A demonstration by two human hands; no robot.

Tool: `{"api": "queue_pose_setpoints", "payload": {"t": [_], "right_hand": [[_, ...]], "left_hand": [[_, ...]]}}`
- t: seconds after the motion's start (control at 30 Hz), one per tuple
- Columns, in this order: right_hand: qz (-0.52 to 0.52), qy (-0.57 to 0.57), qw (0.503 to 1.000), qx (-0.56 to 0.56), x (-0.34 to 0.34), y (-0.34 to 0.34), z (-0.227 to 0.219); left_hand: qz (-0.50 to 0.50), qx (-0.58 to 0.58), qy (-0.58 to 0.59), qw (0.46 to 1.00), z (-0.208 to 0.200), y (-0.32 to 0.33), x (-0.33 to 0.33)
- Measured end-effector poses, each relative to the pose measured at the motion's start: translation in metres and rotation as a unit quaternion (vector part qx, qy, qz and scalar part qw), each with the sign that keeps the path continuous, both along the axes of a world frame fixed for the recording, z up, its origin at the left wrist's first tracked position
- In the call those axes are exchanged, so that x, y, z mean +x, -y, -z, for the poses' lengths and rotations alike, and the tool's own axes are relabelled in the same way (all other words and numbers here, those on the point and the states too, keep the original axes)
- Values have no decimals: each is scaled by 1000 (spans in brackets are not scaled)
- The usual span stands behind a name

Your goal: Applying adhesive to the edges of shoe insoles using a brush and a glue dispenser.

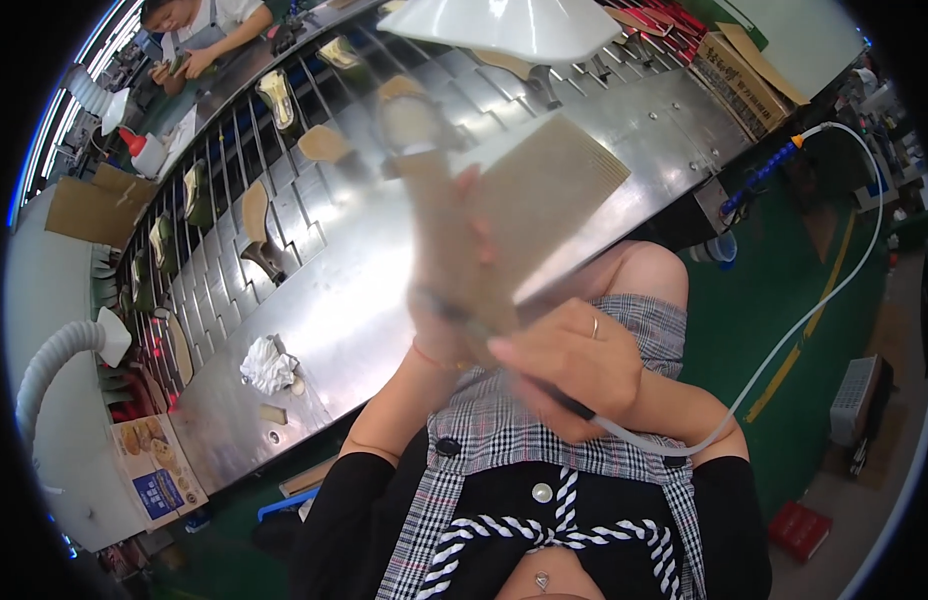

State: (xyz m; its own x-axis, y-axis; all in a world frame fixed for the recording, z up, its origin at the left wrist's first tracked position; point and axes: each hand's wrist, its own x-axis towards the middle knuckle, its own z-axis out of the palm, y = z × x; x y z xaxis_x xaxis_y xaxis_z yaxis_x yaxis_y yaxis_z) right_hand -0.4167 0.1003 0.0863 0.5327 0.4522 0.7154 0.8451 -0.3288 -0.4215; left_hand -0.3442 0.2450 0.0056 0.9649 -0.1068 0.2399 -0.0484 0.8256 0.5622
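My left hand (446,322) is closed round a blurred tan shoe piece (429,195), which stretches up from my palm over the metal bench. A lighter, rounded part shows at its far end; motion smears its details. Close below, my right hand (582,375) is wrapped round a dark-handled tool (567,400). From that handle a white hose (752,400) curves away to the right. The tool's tip is lost in blur between my hands. Behind the shoe piece is a flat corrugated cardboard sheet (559,195); whether my left fingers touch it I cannot tell.
A slatted metal conveyor (319,215) carries several shoe soles and shoes. Crumpled white tissue (269,366) lies on the bench (359,310). A white lamp shade (514,28) hangs overhead. A cardboard box (746,80) stands at far right. Another person (204,40) works across, at upper left.
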Motion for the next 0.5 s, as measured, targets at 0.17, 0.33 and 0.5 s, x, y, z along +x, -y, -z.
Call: {"api": "queue_pose_setpoints", "payload": {"t": [0.17,0.33,0.5], "right_hand": [[33,-52,997,54,9,6,5],[-79,-103,989,64,6,5,-3],[-57,-127,989,48,11,6,5]], "left_hand": [[-6,-77,-20,997,-8,-8,4],[-18,-146,7,989,-2,-19,14],[-27,-127,-125,984,-22,-26,13]]}}
